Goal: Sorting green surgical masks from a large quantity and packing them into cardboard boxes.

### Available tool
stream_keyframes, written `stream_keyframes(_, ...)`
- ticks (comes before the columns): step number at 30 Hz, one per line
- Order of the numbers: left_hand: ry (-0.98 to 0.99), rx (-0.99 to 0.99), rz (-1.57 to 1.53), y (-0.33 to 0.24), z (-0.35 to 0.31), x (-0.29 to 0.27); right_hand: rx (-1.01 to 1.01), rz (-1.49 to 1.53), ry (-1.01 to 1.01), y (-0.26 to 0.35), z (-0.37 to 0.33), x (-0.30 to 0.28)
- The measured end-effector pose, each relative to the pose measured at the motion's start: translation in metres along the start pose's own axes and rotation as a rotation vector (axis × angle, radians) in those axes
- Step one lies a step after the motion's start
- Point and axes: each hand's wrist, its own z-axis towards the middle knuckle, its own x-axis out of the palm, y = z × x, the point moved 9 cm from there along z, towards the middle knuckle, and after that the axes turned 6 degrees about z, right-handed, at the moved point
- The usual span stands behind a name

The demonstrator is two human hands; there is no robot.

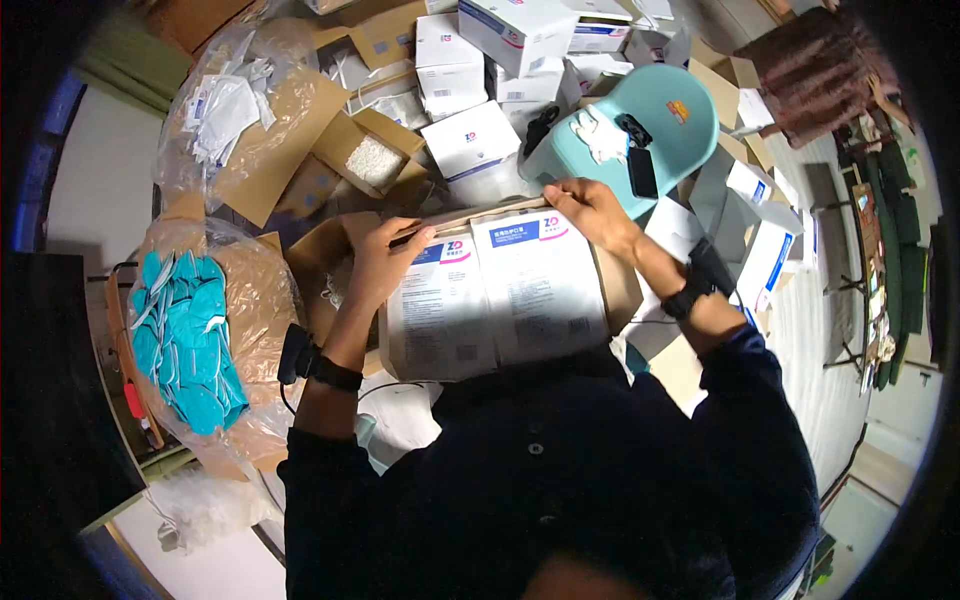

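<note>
Two white printed packages (540, 290) with blue and pink markings lie side by side in front of me, in an open brown cardboard carton (622, 285). My left hand (392, 262) is closed on the carton's far edge near its left end, fingertips over the top of the left package. At the right end of that same edge, my right hand (597, 215) pinches the cardboard between thumb and fingers. The carton's lower part is hidden behind the packages and my torso.
Several white boxes (470, 145) are stacked ahead. A teal plastic stool (690, 135) bears white gloves (598, 135) and a black phone (641, 172). At left, plastic-lined cartons hold teal masks (190, 340) and white masks (225, 120). Opened white boxes (770, 245) lie at right.
</note>
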Motion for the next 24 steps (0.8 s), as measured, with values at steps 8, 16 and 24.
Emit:
stream_keyframes(8,0.051,-0.027,0.028,0.003,-0.020,0.001,0.102,0.312,0.111,0.000,-0.014,-0.004)
stream_keyframes(16,0.037,-0.094,0.072,0.031,-0.026,-0.015,0.570,0.153,-0.201,-0.163,-0.155,-0.153)
stream_keyframes(24,0.134,-0.045,0.167,0.052,0.009,-0.029,1.458,1.044,0.384,-0.116,-0.439,-0.054)
